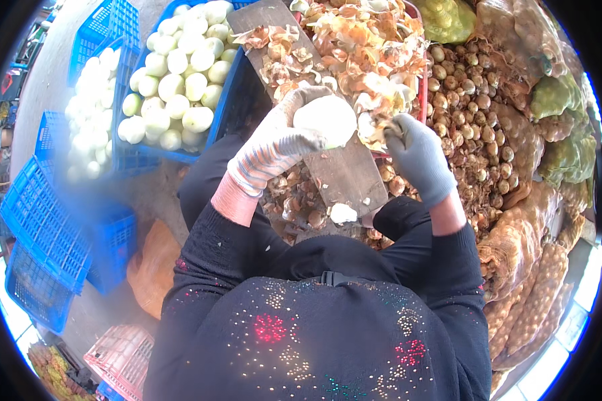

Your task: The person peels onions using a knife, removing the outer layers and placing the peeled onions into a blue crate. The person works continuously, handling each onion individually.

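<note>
My left hand, in a striped knit glove, holds a large peeled white onion above a wooden board. To its right, my right hand, in a grey glove, has its fingers curled in around a bit of onion skin; whether a tool is in it too, I cannot tell. Dry onion skins are heaped in a red container just beyond my hands, and more lie on the board's far part. A white onion piece lies at the board's near end.
Peeled onions fill a blue plastic crate at the left, with another full crate beside it. Further blue crates stand lower left. Unpeeled onions are piled at the right, beside mesh sacks. A pink crate is at lower left.
</note>
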Tool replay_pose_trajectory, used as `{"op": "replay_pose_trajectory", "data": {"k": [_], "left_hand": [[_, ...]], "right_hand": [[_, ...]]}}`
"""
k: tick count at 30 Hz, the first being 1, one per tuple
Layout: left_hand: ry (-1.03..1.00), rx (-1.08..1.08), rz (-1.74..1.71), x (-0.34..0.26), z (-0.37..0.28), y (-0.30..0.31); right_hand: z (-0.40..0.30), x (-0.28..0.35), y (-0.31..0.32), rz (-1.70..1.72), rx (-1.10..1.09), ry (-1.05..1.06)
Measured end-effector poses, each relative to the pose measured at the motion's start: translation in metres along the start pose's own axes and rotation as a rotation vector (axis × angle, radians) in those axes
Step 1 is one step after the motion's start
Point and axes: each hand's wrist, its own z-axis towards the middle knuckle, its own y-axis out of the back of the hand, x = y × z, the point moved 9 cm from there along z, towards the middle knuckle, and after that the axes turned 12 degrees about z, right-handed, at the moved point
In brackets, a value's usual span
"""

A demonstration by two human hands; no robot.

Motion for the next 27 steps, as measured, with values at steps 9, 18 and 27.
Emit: {"op": "replay_pose_trajectory", "data": {"k": [9, 18, 27], "left_hand": [[0.0, 0.027, 0.043, 0.006, -0.001, 0.005], [-0.286, -0.073, -0.18, -0.078, -0.031, 0.028], [-0.285, -0.82, 0.009, -0.08, -0.083, 0.307]], "right_hand": [[-0.004, -0.041, -0.02, -0.338, 0.026, -0.091], [0.006, -0.034, -0.001, -0.133, 0.104, -0.058], [-0.024, -0.063, 0.019, 0.196, -0.012, -0.31]]}}
